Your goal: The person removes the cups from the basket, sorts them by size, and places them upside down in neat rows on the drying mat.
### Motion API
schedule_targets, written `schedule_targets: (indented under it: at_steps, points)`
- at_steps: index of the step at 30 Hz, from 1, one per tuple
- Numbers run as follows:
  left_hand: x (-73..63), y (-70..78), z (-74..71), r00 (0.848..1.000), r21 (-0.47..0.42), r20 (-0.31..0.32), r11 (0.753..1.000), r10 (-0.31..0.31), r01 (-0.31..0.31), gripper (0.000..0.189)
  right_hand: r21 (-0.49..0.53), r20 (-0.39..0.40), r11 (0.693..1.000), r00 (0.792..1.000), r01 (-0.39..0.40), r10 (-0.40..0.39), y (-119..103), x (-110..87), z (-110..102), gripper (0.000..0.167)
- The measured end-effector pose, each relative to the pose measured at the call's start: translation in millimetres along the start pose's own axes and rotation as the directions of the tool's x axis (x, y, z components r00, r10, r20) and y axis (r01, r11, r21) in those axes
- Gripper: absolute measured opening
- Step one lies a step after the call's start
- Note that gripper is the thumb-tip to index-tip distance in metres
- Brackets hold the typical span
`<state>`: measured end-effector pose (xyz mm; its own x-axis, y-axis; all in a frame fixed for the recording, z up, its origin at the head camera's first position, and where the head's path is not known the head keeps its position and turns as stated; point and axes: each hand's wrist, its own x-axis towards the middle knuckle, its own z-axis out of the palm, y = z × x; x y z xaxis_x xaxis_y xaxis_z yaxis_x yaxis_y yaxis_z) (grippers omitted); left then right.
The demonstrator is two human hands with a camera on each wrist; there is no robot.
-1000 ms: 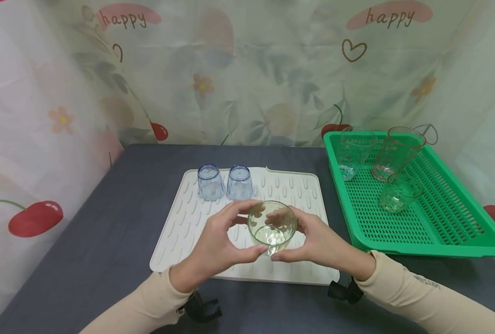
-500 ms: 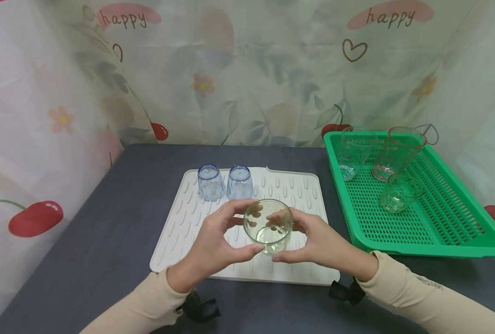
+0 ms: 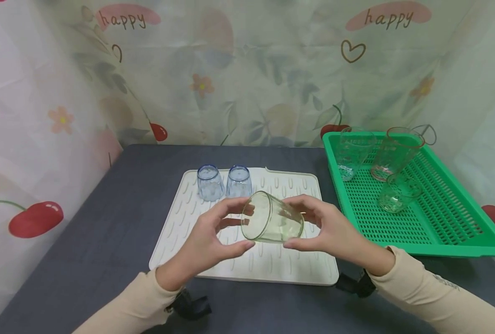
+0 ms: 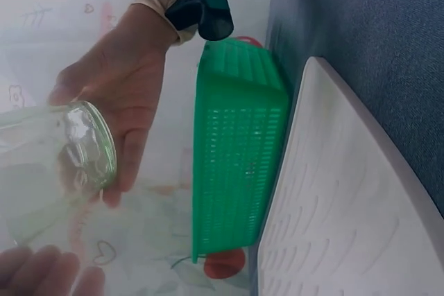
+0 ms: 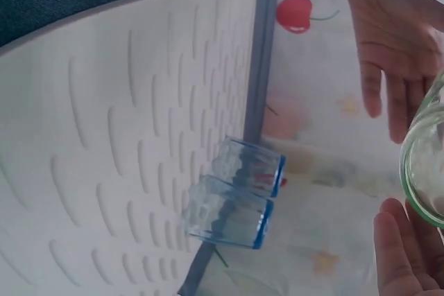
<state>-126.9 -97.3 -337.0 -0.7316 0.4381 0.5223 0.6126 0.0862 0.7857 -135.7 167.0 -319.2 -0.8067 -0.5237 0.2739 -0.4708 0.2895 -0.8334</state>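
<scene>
above the mat [image 3: 272, 266], left hand [image 3: 203, 239] and right hand [image 3: 333, 229] have fingers clamped on the green glass [image 3: 285, 225], tipped sideways. the step looks like inverting it; next would call for finishing the turn and lowering it, rim down, beside the mat's blue glasses [image 3: 210, 188].

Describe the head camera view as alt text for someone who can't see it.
A person's left hand and right hand hold a pale green glass tipped sideways above a white mat, where two bluish glasses stand. A green basket holding three glasses sits at right.
</scene>
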Motion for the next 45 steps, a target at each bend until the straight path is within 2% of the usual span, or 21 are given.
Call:
schedule_targets:
  at_steps: [5,9,14,16,21,23,26,30,35,39,45]
  points:
    - [-2.3,0.3,-7.9,1.000,0.086,0.009,0.996,-0.017,0.016,0.072,0.037,-0.010,0.999,1.000,0.014,-0.014,-7.4,3.4,-7.5,0.062]
    - [-5.5,0.9,-18.1,0.999,0.163,-0.014,0.986,-0.038,0.040,0.076,0.037,-0.027,0.999,0.999,0.032,-0.031,-12.4,8.5,-13.7,0.062]
    - [-11.2,1.1,-31.6,0.995,0.286,-0.064,0.954,-0.071,0.087,0.074,-0.003,-0.048,1.000,0.999,0.026,-0.026,-16.2,17.2,-20.9,0.061]
    - [-14.2,-0.1,-36.6,0.994,0.361,-0.083,0.927,-0.075,0.100,0.070,-0.044,-0.050,0.999,0.999,0.017,-0.019,-16.9,21.4,-23.5,0.060]
    - [-25.2,-7.4,-47.9,0.992,0.555,-0.107,0.824,-0.067,0.115,0.066,-0.166,-0.053,0.986,0.998,-0.032,0.023,-16.0,34.7,-29.0,0.061]
    - [-30.0,-10.5,-51.3,0.991,0.607,-0.106,0.785,-0.076,0.125,0.067,-0.203,-0.053,0.978,0.998,-0.055,0.046,-14.2,41.1,-31.0,0.062]
    - [-36.6,-14.2,-55.5,0.990,0.658,-0.098,0.740,-0.101,0.141,0.067,-0.243,-0.054,0.966,0.995,-0.089,0.078,-11.3,51.2,-34.0,0.064]
    - [-44.1,-17.5,-59.5,0.982,0.707,-0.085,0.684,-0.171,0.181,0.068,-0.275,-0.064,0.953,0.991,-0.127,0.114,-6.8,64.3,-37.5,0.065]
    - [-52.1,-22.6,-62.2,0.954,0.754,-0.071,0.610,-0.292,0.243,0.073,-0.311,-0.090,0.933,0.983,-0.180,0.160,3.2,79.2,-39.8,0.066]
    - [-57.4,-27.7,-64.3,0.932,0.784,-0.054,0.564,-0.358,0.261,0.078,-0.343,-0.100,0.913,0.975,-0.223,0.200,13.0,90.8,-40.5,0.066]
    - [-65.0,-36.7,-65.9,0.913,0.802,-0.017,0.540,-0.407,0.255,0.084,-0.356,-0.120,0.891,0.960,-0.281,0.254,24.7,106.5,-37.2,0.066]
